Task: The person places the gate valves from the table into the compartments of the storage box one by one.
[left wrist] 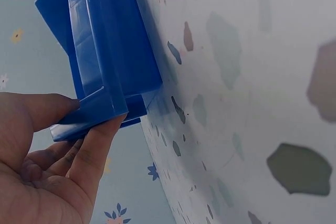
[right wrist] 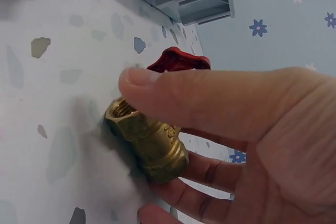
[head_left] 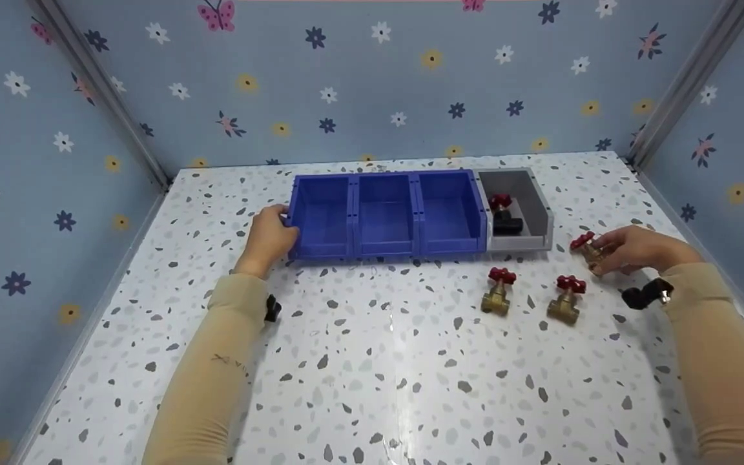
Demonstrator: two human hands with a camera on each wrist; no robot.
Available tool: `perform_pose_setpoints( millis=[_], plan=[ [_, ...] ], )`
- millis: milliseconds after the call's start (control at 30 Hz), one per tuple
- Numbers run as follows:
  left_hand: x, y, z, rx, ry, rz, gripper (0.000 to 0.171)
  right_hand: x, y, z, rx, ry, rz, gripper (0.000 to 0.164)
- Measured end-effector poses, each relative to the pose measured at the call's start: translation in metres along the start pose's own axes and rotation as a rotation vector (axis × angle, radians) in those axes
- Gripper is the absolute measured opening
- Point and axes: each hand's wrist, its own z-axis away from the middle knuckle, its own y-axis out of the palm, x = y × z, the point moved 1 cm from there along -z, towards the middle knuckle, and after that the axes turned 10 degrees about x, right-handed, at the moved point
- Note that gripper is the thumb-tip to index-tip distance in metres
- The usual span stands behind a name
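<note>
Right hand (head_left: 643, 250) pinches a brass valve (right wrist: 155, 148) near the grey bin (head_left: 519, 243), at the speckled tabletop's (head_left: 372, 361) right; I can see its scalloped red handwheel (right wrist: 179, 60), threaded mouth (right wrist: 123, 109) and raised marks (right wrist: 170, 130). Left hand (head_left: 267, 239) grips the leftmost blue bin (head_left: 322, 250).

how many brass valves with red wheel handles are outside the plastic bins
3: one valve in the right hand; left of it, a second valve and a third valve on the speckled white table.
</note>
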Motion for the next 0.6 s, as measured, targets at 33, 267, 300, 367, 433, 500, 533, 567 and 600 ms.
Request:
perform_pose_setpoints(
  millis=[33,267,300,367,433,500,533,567,600],
  plan=[
    [0.0001,0.0,0.0,0.001,0.0,-0.001,0.055,-0.0003,0.0001,-0.0005,-0.004,-0.003,0.006,0.081],
    [0.0005,-0.0009,0.0007,0.006,0.013,0.003,0.053,0.0007,0.0009,-0.0046,-0.036,-0.009,-0.007,0.071],
    [0.0007,-0.0008,0.0008,0.006,0.014,0.007,0.053,0.0007,0.001,-0.0051,-0.036,-0.007,-0.011,0.07],
    [0.0013,-0.0006,0.001,0.006,0.014,0.01,0.053,0.0003,0.0015,-0.0062,-0.037,-0.004,-0.016,0.065],
    [0.0017,-0.0005,0.0011,0.004,0.017,0.012,0.053,-0.0004,0.0019,-0.0074,-0.038,0.001,-0.016,0.058],
    [0.002,-0.0007,0.0011,0.001,0.021,0.008,0.053,-0.0013,0.0023,-0.0081,-0.041,0.007,-0.022,0.054],
    [0.002,-0.0006,0.0009,0.0,0.023,0.008,0.053,-0.0017,0.0024,-0.008,-0.045,0.008,-0.024,0.053],
    [0.0021,-0.0006,0.0007,0.0,0.024,0.009,0.053,-0.002,0.0025,-0.0078,-0.051,0.009,-0.023,0.052],
    [0.0022,-0.0005,0.0005,0.0,0.026,0.011,0.052,-0.0021,0.0026,-0.0075,-0.058,0.009,-0.024,0.053]
  ],
)
